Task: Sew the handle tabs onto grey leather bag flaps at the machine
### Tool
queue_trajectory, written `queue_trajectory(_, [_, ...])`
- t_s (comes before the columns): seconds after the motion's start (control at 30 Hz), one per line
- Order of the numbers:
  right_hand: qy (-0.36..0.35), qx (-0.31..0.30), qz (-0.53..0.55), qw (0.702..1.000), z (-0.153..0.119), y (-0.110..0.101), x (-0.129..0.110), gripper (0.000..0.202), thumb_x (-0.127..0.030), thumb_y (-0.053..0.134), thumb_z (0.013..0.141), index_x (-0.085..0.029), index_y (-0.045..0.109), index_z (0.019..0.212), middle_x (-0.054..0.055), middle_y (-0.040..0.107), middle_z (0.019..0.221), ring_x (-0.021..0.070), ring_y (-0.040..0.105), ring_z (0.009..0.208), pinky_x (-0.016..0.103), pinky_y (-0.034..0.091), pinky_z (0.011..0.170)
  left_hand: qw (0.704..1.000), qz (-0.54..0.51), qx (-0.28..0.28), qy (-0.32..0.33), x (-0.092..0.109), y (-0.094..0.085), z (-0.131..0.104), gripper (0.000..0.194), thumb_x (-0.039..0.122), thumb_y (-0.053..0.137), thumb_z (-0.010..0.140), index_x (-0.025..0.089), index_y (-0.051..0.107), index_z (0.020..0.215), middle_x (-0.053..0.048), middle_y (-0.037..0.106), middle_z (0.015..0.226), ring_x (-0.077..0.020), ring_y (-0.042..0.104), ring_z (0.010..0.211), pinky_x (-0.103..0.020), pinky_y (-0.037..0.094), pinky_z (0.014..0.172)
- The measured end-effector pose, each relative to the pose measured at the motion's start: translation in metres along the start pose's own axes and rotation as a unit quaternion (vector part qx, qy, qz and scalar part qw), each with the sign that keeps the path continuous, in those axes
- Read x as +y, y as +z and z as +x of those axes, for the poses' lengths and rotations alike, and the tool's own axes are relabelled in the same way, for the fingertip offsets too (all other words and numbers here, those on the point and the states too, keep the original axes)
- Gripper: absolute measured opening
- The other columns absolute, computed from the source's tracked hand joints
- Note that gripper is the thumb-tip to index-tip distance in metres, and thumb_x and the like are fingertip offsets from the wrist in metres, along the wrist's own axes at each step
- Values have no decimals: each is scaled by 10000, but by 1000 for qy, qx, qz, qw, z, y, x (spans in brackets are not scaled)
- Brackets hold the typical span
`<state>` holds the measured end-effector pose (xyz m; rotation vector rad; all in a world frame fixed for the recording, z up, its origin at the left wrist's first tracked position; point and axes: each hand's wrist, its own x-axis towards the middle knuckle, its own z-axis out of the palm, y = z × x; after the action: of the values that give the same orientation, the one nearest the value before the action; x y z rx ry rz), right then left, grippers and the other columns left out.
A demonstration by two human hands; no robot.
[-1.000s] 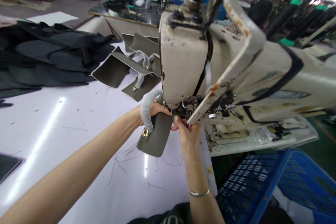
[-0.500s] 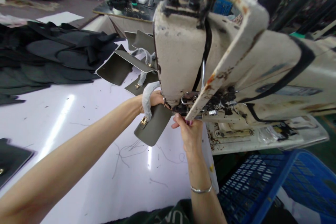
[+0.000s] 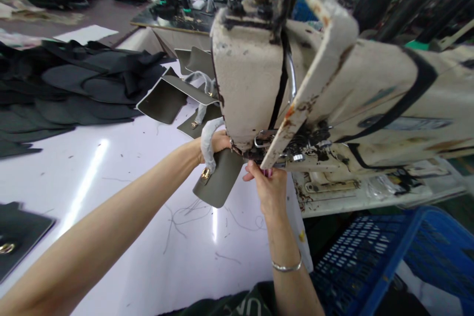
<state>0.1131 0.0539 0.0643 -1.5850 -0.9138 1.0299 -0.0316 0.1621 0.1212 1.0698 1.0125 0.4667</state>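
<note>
A grey-green panel (image 3: 219, 182) with a gold ring fitting (image 3: 205, 173) and a handle wrapped in white film (image 3: 207, 144) lies under the head of a sewing machine (image 3: 248, 74). My left hand (image 3: 219, 142) rests on the panel's far side, behind the wrapped handle; its fingertips are hidden by the machine. Close below the needle area, at the panel's right edge, is my right hand (image 3: 269, 185). Its fingers are curled around something small and pink (image 3: 267, 173), mostly hidden. A silver bangle circles the right wrist.
More grey-green panels (image 3: 163, 98) lie behind my left hand. Black pieces (image 3: 81, 84) are heaped at the left, and another dark piece (image 3: 22, 237) lies nearer. A blue crate (image 3: 385, 261) stands low at the right. Loose threads lie on the white table (image 3: 148, 256).
The view has shifted slightly. Both hands and the panel stay in nearly the same place at the machine, and more of the dark piece at the left edge shows.
</note>
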Motion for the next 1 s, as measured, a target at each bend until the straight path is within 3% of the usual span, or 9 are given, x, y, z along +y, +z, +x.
queue_trajectory(0.1, [-14,2,1,1000,0,-1,3,362,-458,711,849,-218,765,583,42,780,708,221,747,774,286,541,778,999,-18,-8,-35,-3,-3,1,200,229,702,544,96,681,693,-29,674,554,-159,594,496,-257,499,538])
queue_trajectory(0.27, [-48,-9,-33,998,-7,0,6,393,-513,680,880,-210,787,655,45,772,705,224,730,745,293,524,750,998,-52,30,-31,-9,-3,-6,280,213,826,468,128,713,710,-79,731,646,-242,660,565,-326,539,524])
queue_trajectory(0.33, [-55,-25,-41,997,-11,2,7,395,-520,681,880,-200,783,671,32,754,679,214,707,712,287,505,713,997,-71,29,-7,-17,-1,-10,320,216,872,478,133,733,754,-83,756,716,-259,694,641,-355,582,597])
queue_trajectory(0.47, [-31,-27,70,997,-14,9,11,299,-449,748,823,-173,778,712,11,729,694,179,642,668,276,484,671,989,-114,65,62,-42,8,-20,415,238,898,585,154,777,973,-93,790,956,-274,740,863,-350,623,785])
queue_trajectory(0.6, [8,-19,143,990,-14,8,11,224,-384,817,739,-164,785,719,9,713,681,171,619,650,284,491,667,980,-171,103,20,-61,18,-25,534,276,904,613,165,760,1115,-116,786,1042,-297,756,863,-365,648,744])
queue_trajectory(0.77, [0,-23,154,988,-13,6,11,223,-380,807,746,-159,786,722,27,736,726,182,642,690,305,518,710,974,-193,115,17,-60,24,-26,516,266,910,604,139,769,1084,-126,787,1044,-312,761,886,-363,657,748])
queue_trajectory(1.0, [-14,-21,166,986,-5,10,10,208,-370,816,727,-165,786,751,49,767,797,210,692,776,342,552,791,969,-183,140,86,-57,26,-20,552,231,892,593,165,748,1122,-97,785,1048,-320,753,922,-391,655,783])
